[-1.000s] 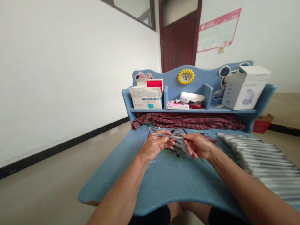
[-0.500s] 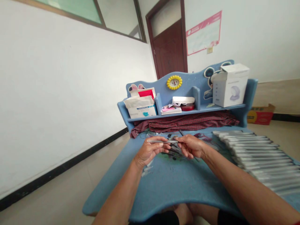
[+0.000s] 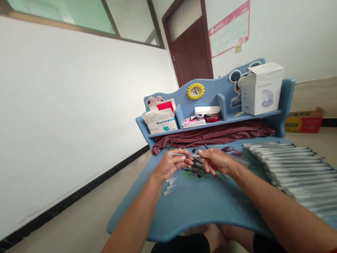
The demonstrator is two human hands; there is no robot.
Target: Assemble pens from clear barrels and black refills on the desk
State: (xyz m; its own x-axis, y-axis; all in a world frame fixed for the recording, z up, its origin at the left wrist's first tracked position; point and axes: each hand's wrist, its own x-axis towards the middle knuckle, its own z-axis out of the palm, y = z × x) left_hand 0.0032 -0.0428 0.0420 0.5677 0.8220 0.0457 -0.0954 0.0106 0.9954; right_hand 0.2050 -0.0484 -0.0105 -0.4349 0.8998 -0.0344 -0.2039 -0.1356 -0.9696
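Observation:
My left hand (image 3: 172,164) is closed around a slim, pale pen (image 3: 179,154), which lies nearly level above the desk. At its right end, my right hand (image 3: 214,161) pinches the pen or a small part against it; the fingertips hide which. Under and behind my hands lie dark, thin pen parts (image 3: 197,168), partly covered by my fingers. Several short, clear-white pieces, perhaps caps (image 3: 170,188), rest on the desk below my left hand. To the right, a big pile of grey-white pens (image 3: 295,168) lies side by side.
The blue desk (image 3: 189,207) has a curved front edge and a raised shelf (image 3: 231,119). On the shelf stand a white box (image 3: 263,91), a mask box (image 3: 162,123) and a red round case (image 3: 212,118). A checked cloth (image 3: 210,135) is bunched beneath it.
The view has shifted slightly. Both hands keep hold of the pen at almost the same place, and a little more of the small clear pieces shows below my left hand.

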